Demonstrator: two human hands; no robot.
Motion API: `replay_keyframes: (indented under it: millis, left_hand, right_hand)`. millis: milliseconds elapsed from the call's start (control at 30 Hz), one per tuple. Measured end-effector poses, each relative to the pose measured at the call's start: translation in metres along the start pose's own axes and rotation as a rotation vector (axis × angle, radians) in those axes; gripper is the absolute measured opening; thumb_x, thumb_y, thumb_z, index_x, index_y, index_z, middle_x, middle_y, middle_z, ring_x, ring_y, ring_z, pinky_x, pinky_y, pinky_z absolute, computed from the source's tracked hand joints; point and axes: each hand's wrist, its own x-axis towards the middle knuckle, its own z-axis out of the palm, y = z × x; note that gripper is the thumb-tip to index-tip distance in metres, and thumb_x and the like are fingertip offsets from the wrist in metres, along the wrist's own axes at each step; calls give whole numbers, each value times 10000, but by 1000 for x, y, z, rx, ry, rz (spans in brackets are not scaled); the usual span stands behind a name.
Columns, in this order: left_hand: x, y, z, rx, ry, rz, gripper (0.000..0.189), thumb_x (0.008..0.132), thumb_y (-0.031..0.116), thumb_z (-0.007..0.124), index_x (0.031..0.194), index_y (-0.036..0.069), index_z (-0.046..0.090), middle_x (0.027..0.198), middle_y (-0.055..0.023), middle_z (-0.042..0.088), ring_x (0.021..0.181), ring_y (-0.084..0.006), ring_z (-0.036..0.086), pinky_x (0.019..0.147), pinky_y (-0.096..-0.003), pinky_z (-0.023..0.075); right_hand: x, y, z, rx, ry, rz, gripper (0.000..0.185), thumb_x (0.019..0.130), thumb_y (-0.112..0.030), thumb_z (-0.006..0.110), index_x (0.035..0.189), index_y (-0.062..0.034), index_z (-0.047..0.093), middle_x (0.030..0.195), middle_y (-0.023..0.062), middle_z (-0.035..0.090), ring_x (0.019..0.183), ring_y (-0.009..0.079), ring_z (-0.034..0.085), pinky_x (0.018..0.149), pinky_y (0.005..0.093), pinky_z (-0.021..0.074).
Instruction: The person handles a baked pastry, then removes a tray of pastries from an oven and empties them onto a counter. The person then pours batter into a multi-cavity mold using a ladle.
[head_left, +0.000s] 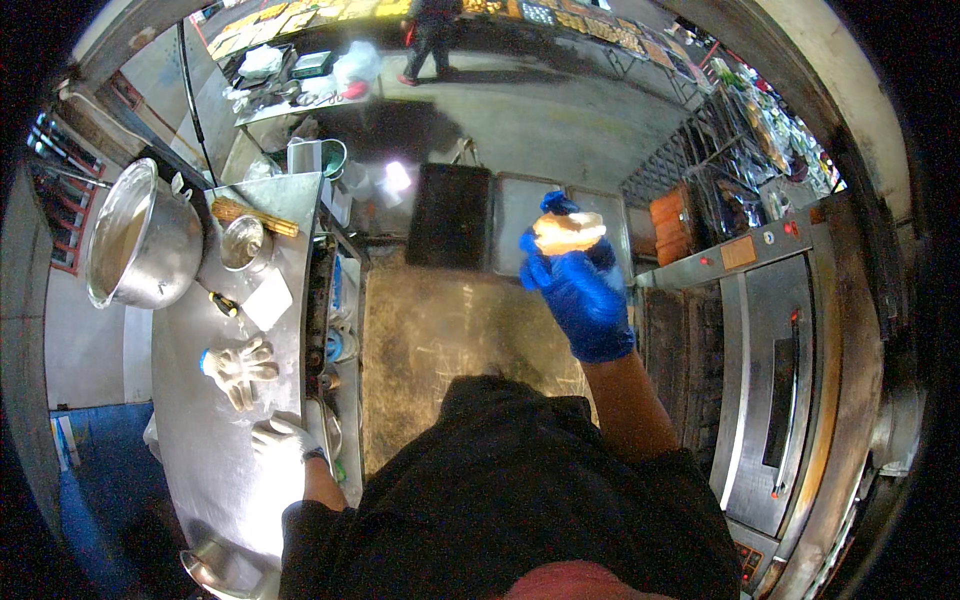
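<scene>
My right hand (581, 296), in a blue disposable glove, is raised in front of me, its fingers around a pale, light-brown piece of food (566, 232) that looks like bread or pastry. My left hand (283, 439), in a white glove, lies with fingers spread on the steel counter (195, 420) at left. Just beyond it rests a white knitted work glove (244, 371) with a blue cuff. Farther along are a tool with a black and yellow handle (223, 304), a white square sheet or scraper (268, 298), a small metal pot (244, 244) and a bundle of thin sticks (255, 217).
A large metal bowl (150, 240) stands at the counter's far left, another metal bowl (225, 574) near its close end. Trays (450, 217) lie ahead. A steel oven (772, 375) flanks my right. A person (433, 37) walks beside food-laden tables (585, 22) beyond.
</scene>
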Motion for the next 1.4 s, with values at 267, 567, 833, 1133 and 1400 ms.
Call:
replay_keyframes:
  millis: [267,567,833,1133,1400]
  left_hand:
    - [0,6,-12,-4,-6,21,450,1033,488,520,1142,63,620,1038,-219,640,948,-429,621,840,-572,519]
    - [2,9,-17,25,-8,51,415,1037,477,530,1044,68,600,984,-195,561,933,-422,571,817,-570,482]
    - [-1,14,-13,-64,45,15,397,1048,450,507,1037,61,584,983,-208,558,935,-438,562,815,-571,473]
    - [3,12,-9,-108,131,56,367,1046,417,522,999,55,563,952,-207,547,917,-434,556,825,-557,466]
    - [3,16,-19,38,10,2,416,1046,463,550,1105,63,650,1030,-181,622,977,-395,610,856,-542,514]
  right_hand:
    - [0,-9,10,-280,81,-113,481,1055,-40,639,1528,13,566,1389,188,695,1167,231,709,895,356,591]
    - [0,-25,22,-868,112,-597,538,850,52,820,1376,-15,730,1288,136,749,1166,259,693,1057,386,539]
    - [-26,-66,40,-1018,-241,-541,491,794,-69,851,1280,-50,788,1214,113,790,1114,298,723,973,420,562]
    - [-36,-106,98,-717,-613,-700,226,926,-309,851,1089,-153,839,1017,89,803,803,212,721,746,386,582]
    - [-41,-89,91,-687,-633,-1079,253,910,-333,859,1081,-147,857,1049,60,788,892,203,693,762,378,575]
